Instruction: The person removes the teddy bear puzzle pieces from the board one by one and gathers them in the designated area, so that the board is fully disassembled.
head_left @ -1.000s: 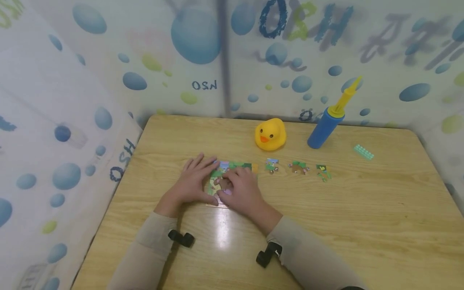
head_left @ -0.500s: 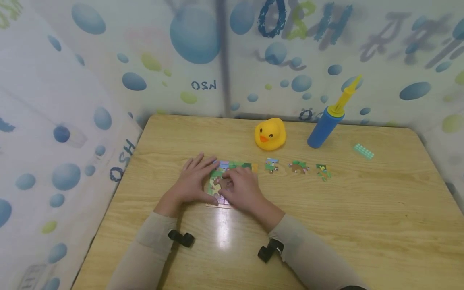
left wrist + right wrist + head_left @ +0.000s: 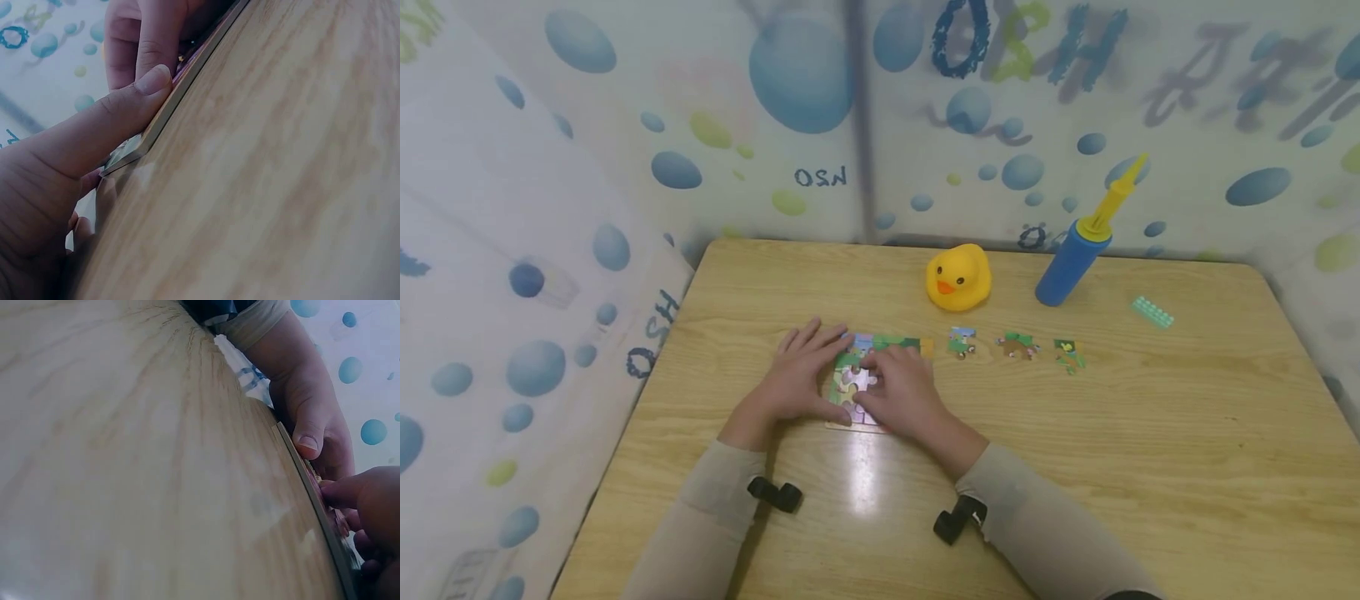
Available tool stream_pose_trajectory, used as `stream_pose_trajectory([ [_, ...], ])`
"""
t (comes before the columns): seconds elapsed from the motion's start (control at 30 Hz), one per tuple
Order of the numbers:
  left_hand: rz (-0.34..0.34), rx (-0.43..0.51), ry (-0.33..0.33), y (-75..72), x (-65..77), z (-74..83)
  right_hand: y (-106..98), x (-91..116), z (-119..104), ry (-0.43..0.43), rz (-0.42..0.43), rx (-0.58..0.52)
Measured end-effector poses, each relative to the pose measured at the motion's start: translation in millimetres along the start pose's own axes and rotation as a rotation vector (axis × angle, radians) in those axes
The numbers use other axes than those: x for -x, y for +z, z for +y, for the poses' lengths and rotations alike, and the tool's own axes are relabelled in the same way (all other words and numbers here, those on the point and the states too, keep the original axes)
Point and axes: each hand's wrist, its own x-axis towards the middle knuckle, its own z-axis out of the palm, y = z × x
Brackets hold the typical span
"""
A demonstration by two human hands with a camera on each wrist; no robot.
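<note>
Presently | thin, flat, colourful cardboard jigsaw board (image 3: pixel 880 343) lay mid-table on pale wooden table (image 3: pixel 1075 467) | left hand (image 3: pixel 797 379) flat, fingers straight, thumb bracing its near edge | right hand (image 3: pixel 904 392) fingers curled, apparently pressing a piece | light, stiff, slippery: hold by edges

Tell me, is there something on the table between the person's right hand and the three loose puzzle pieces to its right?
Nothing visible does. The right hand rests on the colourful jigsaw puzzle board; only bare wooden table lies between it and the three loose puzzle pieces. The yellow rubber duck sits farther back.
</note>
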Motion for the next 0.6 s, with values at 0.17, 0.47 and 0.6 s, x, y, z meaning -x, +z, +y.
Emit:
stream_pose_trajectory([
  [0.17, 0.001, -0.004, 0.001, -0.1, 0.3, 0.6, 1.2, 1.4, 1.2, -0.015, 0.050, -0.038],
  [0.47, 0.006, 0.006, 0.000, -0.1, 0.9, 1.4, 3.5, 1.0, 3.5, -0.047, 0.085, -0.079],
  [0.6, 0.002, 0.006, -0.007, 1.0, 1.0, -0.4, 4.4, 0.6, 4.7, -0.046, 0.091, -0.095],
])
